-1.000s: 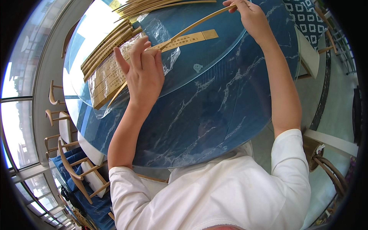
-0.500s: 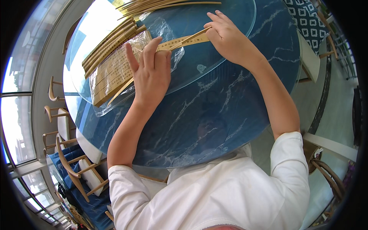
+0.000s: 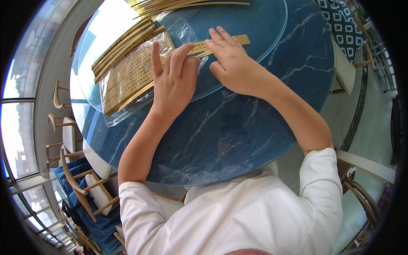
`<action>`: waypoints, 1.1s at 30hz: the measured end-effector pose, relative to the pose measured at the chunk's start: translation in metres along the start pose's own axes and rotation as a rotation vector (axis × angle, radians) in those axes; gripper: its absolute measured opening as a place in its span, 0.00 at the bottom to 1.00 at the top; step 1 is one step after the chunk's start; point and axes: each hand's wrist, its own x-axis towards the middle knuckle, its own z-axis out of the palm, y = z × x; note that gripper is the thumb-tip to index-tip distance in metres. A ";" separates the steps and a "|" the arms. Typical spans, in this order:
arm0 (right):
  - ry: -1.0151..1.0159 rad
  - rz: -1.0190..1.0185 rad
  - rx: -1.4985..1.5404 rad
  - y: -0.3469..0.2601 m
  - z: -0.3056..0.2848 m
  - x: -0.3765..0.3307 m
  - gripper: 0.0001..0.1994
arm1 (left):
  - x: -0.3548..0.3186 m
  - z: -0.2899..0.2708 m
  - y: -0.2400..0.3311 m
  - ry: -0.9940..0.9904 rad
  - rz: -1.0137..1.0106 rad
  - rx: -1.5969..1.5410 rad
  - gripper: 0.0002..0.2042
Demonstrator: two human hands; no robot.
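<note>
While my left hand (image 3: 173, 80) lies flat, fingers spread, on the clear plastic bag (image 3: 136, 76) of bamboo slips on the blue marble table (image 3: 238, 127), my right hand (image 3: 231, 63) presses, fingers extended, on a single bamboo slip (image 3: 240, 40) poking from the bag's mouth.

Tan bamboo slips (image 3: 127, 76), blue white-veined marble table (image 3: 221, 140), navy-white patterned cushion (image 3: 342, 25)
</note>
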 end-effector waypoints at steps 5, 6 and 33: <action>0.051 -0.024 -0.129 0.005 -0.006 0.001 0.24 | 0.000 0.000 0.001 0.015 -0.007 0.012 0.09; 0.071 -0.015 -0.171 0.004 -0.010 0.002 0.22 | -0.001 0.000 0.000 0.018 -0.012 0.014 0.09; 0.295 -0.145 -0.040 0.010 -0.012 0.009 0.09 | -0.001 0.001 0.002 0.016 -0.009 -0.055 0.09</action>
